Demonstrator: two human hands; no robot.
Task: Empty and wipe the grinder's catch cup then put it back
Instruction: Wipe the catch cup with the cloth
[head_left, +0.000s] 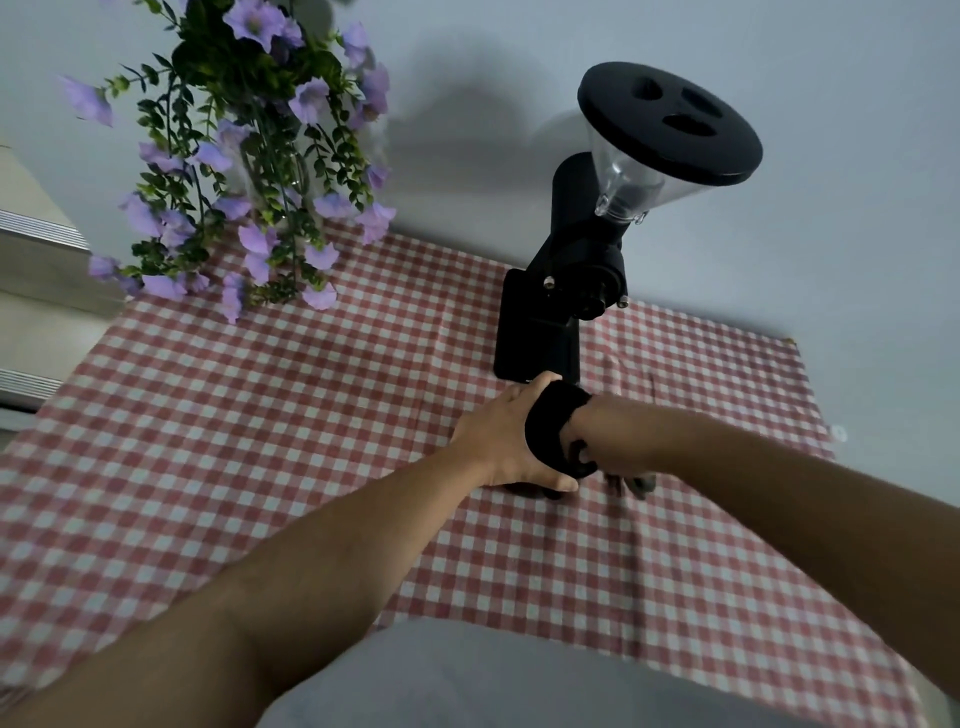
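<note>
Near the grinder, both hands are gripping the cup: left hand wrapping it, right hand wiping inside. Tipping could be spilling grounds on the cloth.

The left hand and right hand cover most of the round black catch cup, hiding its opening and inside. A dark item below the right hand is too blurred to identify. The purple flower bouquet is cut off by the top edge.
</note>
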